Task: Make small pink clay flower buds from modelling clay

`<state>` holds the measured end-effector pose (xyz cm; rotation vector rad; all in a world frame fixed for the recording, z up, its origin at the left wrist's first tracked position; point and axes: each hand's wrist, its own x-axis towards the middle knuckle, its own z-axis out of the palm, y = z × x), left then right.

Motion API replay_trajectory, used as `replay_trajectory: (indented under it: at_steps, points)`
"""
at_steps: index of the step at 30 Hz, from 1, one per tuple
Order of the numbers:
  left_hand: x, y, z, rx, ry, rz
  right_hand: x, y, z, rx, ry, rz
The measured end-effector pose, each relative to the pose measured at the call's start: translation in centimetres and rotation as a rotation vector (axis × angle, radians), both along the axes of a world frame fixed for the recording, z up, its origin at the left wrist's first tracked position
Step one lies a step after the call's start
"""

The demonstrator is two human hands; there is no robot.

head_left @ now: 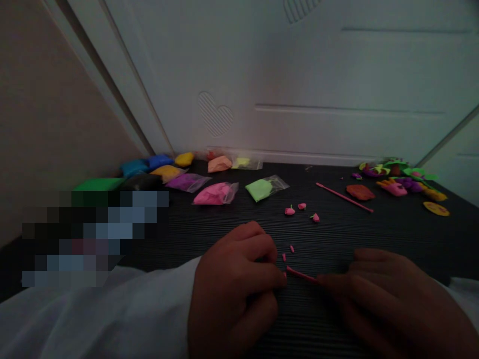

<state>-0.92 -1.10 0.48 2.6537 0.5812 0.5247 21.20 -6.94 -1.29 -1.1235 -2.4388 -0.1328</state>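
Observation:
My right hand is closed around a thin pink clay modelling tool, its tip pointing left just above the dark tabletop. My left hand rests on the table with curled fingers. At its index fingertip a small piece of pink clay shows, partly covered by the finger. Two more small pink clay pieces lie just beyond the tool's tip. Farther back sit three small pink clay buds with green bits on them.
Bags of coloured clay, among them a pink bag and a light green bag, lie at the back left. A second pink tool, a reddish-brown lump and several finished clay figures lie right. A white panel rises behind.

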Motion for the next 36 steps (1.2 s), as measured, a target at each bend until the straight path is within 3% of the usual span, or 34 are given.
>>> replay_trajectory:
  at_steps: [7,12,17,24,36]
  points:
    - [0.3,-0.1,-0.5,-0.074,-0.116,0.097,0.5,-0.3,0.0,-0.008,-0.016,-0.118]
    - [0.5,-0.2,-0.3,-0.028,-0.082,0.166,0.1,-0.2,0.3,0.031,-0.004,-0.029]
    - [0.5,-0.3,-0.2,-0.029,-0.069,0.165,-0.1,0.0,0.8,0.05,-0.03,-0.014]
    - [0.5,0.0,-0.5,-0.016,-0.032,0.135,1.0,0.9,0.3,-0.092,-0.001,-0.168]
    - [0.9,0.1,-0.5,-0.08,-0.004,0.199,1.1,1.0,0.3,-0.12,-0.006,-0.178]
